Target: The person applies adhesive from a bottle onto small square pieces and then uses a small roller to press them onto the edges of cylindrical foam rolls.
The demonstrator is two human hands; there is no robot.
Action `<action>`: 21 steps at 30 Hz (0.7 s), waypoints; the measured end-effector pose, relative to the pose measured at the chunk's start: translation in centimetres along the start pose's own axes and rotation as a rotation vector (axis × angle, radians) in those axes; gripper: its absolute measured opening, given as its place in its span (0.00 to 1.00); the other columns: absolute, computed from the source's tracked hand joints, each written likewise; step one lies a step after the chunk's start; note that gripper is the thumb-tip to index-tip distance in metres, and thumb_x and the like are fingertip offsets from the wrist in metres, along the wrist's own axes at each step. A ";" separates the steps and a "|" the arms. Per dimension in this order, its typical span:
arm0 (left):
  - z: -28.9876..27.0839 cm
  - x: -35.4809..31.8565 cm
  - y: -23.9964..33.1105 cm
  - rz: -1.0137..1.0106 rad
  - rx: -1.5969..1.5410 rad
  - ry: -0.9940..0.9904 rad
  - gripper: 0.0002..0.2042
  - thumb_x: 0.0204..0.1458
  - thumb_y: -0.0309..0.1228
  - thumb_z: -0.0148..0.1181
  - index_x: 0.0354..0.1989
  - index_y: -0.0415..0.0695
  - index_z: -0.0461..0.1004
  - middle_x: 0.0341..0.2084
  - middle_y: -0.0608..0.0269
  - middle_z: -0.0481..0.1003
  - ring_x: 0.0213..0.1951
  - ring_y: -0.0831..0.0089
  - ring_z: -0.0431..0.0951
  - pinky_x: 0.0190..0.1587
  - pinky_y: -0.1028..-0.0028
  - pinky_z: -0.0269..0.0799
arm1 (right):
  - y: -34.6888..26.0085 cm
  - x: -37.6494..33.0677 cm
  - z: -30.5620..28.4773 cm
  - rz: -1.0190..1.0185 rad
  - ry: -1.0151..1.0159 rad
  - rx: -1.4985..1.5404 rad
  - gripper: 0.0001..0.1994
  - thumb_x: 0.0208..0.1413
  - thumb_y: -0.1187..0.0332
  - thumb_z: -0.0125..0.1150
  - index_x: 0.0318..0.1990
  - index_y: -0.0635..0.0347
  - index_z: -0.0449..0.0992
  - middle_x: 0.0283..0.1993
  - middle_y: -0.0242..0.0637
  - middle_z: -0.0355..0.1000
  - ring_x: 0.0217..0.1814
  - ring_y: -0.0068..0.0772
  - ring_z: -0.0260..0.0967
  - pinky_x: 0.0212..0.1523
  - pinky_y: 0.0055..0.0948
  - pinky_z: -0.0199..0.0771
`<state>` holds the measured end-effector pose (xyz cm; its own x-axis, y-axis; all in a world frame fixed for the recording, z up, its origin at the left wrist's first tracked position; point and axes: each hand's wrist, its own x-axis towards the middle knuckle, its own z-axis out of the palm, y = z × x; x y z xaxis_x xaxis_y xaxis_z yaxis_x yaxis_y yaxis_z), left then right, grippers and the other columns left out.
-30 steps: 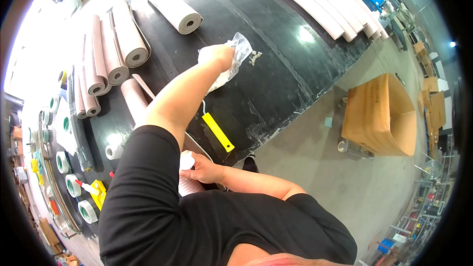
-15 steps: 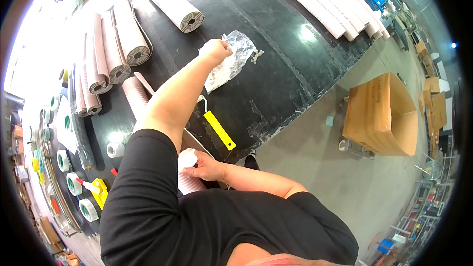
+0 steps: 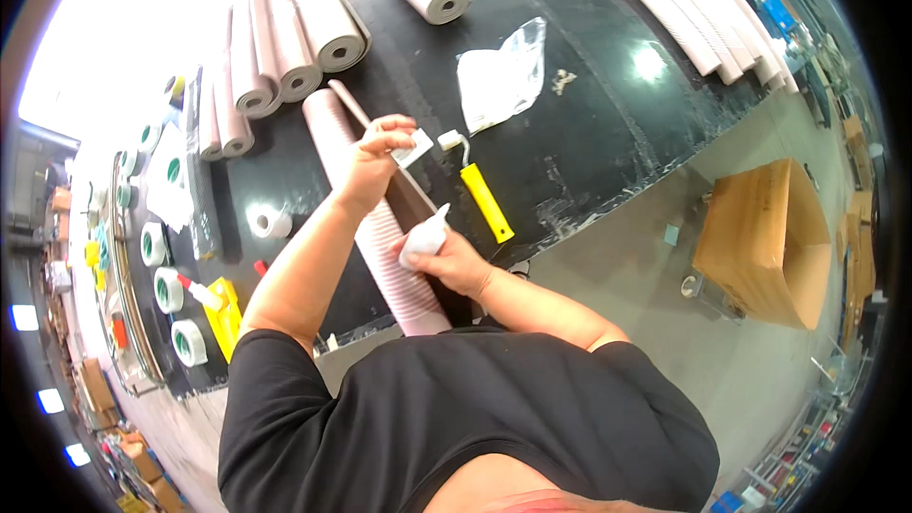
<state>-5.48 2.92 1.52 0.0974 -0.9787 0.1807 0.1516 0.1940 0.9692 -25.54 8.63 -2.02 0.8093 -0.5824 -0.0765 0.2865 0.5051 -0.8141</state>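
Observation:
My left hand (image 3: pixel 373 163) is closed on a small white card-like piece (image 3: pixel 414 146), pinched between thumb and fingers above a pinkish striped roll of matting (image 3: pixel 383 245). In my right hand (image 3: pixel 458 264) is a small white squeeze bottle (image 3: pixel 425 239), its pointed tip angled up and away. The roll runs beneath both hands toward my body, with a loose flap along its right side. Close by on the black table (image 3: pixel 589 147) lie a paint roller (image 3: pixel 486 204) with a yellow handle and a clear plastic bag (image 3: pixel 499 81) with white contents.
Several brown rolled mats (image 3: pixel 328 24) lie at the far left, and pale rolls (image 3: pixel 665 9) at the far right. Tape rolls (image 3: pixel 168 290) and a yellow tool (image 3: pixel 223 315) line the left side. Beyond the table's right edge stands an open cardboard box (image 3: pixel 755 242).
My left hand has come back from the plastic bag to above the roll, now with a small white piece. My right hand still holds the bottle, its tip now showing. The view has shifted.

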 end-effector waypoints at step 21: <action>-0.9 -9.8 3.3 -0.281 0.800 -0.471 0.19 0.45 0.24 0.52 0.47 0.38 0.78 0.40 0.54 0.77 0.44 0.62 0.77 0.51 0.69 0.71 | 1.7 0.2 -1.5 -0.065 0.250 -0.066 0.14 0.50 0.76 0.69 0.44 0.59 0.75 0.41 0.31 0.75 0.43 0.24 0.72 0.47 0.24 0.71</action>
<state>-5.00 13.21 2.83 -0.2707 -0.9428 -0.1947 -0.6216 0.0167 0.7832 -25.68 8.44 -4.28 0.6361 -0.7557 -0.1562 0.2926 0.4235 -0.8573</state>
